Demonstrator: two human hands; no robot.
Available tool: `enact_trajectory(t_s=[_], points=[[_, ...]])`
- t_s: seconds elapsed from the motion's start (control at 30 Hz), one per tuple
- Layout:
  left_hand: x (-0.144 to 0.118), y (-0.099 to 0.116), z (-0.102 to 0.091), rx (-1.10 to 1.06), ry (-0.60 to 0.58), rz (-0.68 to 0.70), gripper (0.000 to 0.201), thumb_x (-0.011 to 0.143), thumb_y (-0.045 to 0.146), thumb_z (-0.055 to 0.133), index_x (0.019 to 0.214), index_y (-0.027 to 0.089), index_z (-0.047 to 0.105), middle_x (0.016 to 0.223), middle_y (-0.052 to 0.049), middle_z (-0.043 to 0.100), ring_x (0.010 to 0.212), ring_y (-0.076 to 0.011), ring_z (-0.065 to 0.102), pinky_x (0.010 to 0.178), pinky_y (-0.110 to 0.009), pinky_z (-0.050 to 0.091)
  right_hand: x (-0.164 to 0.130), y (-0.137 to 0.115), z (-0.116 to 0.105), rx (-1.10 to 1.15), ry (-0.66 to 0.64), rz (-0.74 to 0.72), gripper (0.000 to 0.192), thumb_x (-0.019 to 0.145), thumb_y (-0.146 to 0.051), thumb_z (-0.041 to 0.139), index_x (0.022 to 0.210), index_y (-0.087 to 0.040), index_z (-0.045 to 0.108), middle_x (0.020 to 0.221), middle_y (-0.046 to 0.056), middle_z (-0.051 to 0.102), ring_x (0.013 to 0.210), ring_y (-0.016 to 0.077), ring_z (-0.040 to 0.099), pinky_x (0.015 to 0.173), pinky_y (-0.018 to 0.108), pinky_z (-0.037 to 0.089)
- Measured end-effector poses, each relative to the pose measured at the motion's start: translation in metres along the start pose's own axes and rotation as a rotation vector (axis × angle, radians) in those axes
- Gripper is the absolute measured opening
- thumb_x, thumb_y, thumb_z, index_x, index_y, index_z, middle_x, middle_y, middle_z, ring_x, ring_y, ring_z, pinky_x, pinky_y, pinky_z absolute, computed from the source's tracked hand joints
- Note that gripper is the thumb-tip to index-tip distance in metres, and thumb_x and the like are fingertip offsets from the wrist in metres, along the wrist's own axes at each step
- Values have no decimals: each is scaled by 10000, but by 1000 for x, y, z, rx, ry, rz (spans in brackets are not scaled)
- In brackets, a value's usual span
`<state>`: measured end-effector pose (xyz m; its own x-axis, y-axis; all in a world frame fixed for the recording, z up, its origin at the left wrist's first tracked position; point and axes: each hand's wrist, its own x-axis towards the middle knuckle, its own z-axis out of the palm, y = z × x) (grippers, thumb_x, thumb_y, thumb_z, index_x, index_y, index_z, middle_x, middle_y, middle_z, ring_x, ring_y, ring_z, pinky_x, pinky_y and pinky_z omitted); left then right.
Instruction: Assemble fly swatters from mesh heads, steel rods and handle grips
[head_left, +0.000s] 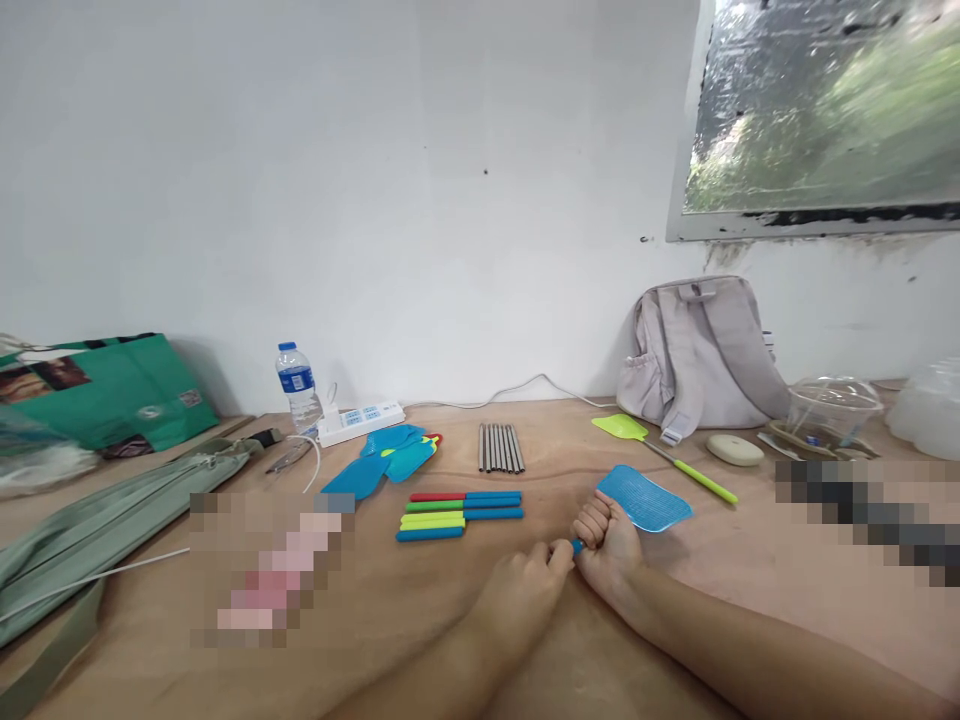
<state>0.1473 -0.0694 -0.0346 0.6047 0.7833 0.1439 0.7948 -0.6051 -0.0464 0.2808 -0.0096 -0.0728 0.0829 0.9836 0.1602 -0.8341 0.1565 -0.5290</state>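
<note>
My left hand [525,590] and my right hand [611,540] are closed close together above the table, low and right of centre. Out of the top of my right fist sticks the mesh head of a blue fly swatter [646,500]. A short blue bit, apparently its handle, shows between the two hands, and my left fingers pinch it; the rest is hidden in my grip. Left of them lie blue, yellow, green and red handles [465,512] in rows. Behind those is a row of several metal rods [501,448]. Loose blue swatter heads [401,455] are heaped to the left.
A yellow-green fly swatter [701,480] lies at the right beside a cream oval object [735,450]. At the back stand a grey backpack [701,350], a water bottle [298,385] and a white power strip [364,420]. Bags [150,400] occupy the left; plastic containers [834,405] the far right.
</note>
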Motion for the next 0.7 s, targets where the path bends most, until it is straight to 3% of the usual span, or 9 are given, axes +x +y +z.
enact_trajectory(t_s=[0.17, 0.3, 0.4, 0.5, 0.6, 0.7], points=[[8, -10, -3, -19, 78, -52, 265, 892, 330, 259, 960, 193, 475, 796, -72, 624, 686, -209, 612, 563, -271, 444, 1, -9, 15, 71, 55, 31, 425, 789, -199, 425, 497, -193, 116, 352, -92, 162, 306, 59, 116, 308, 204, 197], [14, -19, -7, 9, 138, -57, 267, 888, 301, 292, 1050, 202, 479, 782, -70, 631, 734, -201, 599, 682, -313, 434, 8, -16, 25, 6, -21, 103, 420, 796, -240, 473, 489, -200, 190, 367, -98, 194, 325, 59, 174, 369, 221, 288], [14, -25, -5, -5, 164, -64, 271, 883, 208, 284, 1064, 182, 485, 880, -85, 614, 832, -209, 572, 752, -343, 420, 8, -15, 30, -94, -73, 136, 379, 771, -304, 546, 504, -205, 294, 400, -91, 267, 373, 73, 299, 472, 260, 375], [11, -30, -1, -57, 154, -97, 319, 833, 74, 279, 1065, 144, 486, 1018, -109, 566, 947, -217, 523, 808, -346, 404, 4, -13, 32, -232, -113, 116, 268, 699, -307, 637, 564, -205, 430, 505, -59, 437, 546, 109, 471, 597, 287, 404], [8, -33, -4, -259, 210, -121, 350, 835, 109, 289, 1156, 153, 423, 1126, -115, 515, 1021, -218, 484, 857, -350, 384, 2, -13, 32, -338, -113, 85, 205, 600, -264, 719, 652, -198, 532, 648, -38, 537, 670, 120, 506, 633, 265, 385], [5, -34, -10, -643, 264, -111, 297, 876, 261, 288, 1137, 217, 423, 1086, -69, 533, 985, -178, 501, 842, -317, 395, 2, -14, 30, -338, -121, 132, 229, 574, -274, 732, 718, -189, 576, 696, -31, 546, 651, 107, 491, 580, 239, 367]])
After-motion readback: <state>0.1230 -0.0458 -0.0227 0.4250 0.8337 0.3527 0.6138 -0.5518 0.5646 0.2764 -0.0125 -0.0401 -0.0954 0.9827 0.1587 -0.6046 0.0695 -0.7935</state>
